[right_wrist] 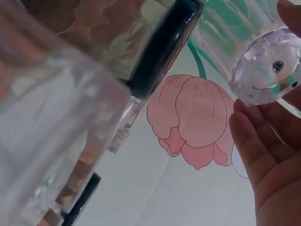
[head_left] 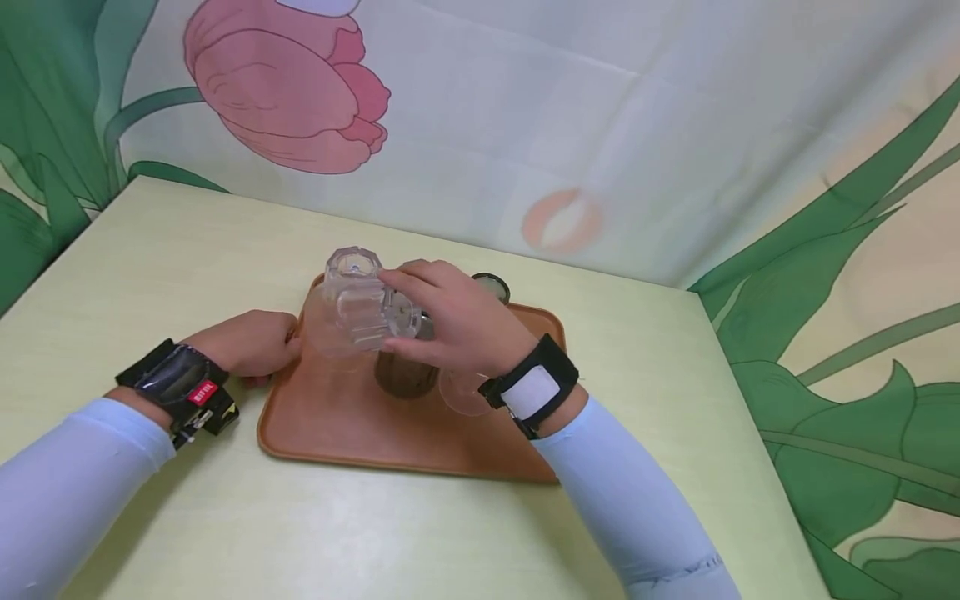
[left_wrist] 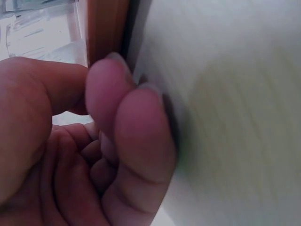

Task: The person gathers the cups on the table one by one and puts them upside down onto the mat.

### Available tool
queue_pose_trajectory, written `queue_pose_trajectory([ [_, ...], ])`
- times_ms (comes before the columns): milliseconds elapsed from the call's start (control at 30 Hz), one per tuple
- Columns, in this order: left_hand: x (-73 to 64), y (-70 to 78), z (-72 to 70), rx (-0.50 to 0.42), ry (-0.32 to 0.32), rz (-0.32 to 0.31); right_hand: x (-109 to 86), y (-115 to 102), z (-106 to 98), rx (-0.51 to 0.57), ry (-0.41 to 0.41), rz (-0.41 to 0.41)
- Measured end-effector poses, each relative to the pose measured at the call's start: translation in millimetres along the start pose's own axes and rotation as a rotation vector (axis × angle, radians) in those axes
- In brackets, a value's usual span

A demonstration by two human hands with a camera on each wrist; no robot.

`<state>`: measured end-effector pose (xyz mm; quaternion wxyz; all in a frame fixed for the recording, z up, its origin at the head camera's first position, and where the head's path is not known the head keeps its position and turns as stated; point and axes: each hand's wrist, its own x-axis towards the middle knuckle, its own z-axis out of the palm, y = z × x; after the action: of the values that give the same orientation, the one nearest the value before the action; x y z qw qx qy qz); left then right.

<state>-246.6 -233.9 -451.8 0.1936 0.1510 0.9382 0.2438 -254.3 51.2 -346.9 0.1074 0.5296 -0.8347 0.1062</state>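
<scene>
My right hand (head_left: 468, 321) holds a clear faceted cup (head_left: 363, 310) by its base end, tipped on its side above the brown tray (head_left: 337, 433). In the right wrist view, the fingers and thumb are around the thick base of this cup (right_wrist: 268, 68). Just behind it in the head view shows another clear faceted base (head_left: 354, 262). Below the right hand stands a dark-filled jar (head_left: 405, 377), partly covered. At the tray's left rim, my left hand (head_left: 258, 342) grips the edge with curled fingers (left_wrist: 143, 127).
A black-rimmed round lid (head_left: 491, 287) shows at the tray's back edge. Beside the jar, a clear round vessel (head_left: 465, 393) is partly hidden by the right wrist. The pale table (head_left: 645, 467) surrounds the tray, and a flower-printed curtain (head_left: 480, 125) hangs behind.
</scene>
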Motion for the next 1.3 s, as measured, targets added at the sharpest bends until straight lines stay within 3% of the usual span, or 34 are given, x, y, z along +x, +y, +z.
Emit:
queue_pose_trajectory([
  [600,0.7,-4.4,0.4,-0.017,-0.013,-0.015,24.0,-3.0,6.9,-0.045,-0.154,0.021],
  [1100,3.5,-9.9,0.0,-0.002,-0.029,-0.01,38.0,-6.1,14.9,-0.136,-0.215,0.01],
  [1300,0.3,-8.4,0.1,-0.007,0.001,0.022,42.9,-4.3,22.0,-0.132,-0.224,0.012],
])
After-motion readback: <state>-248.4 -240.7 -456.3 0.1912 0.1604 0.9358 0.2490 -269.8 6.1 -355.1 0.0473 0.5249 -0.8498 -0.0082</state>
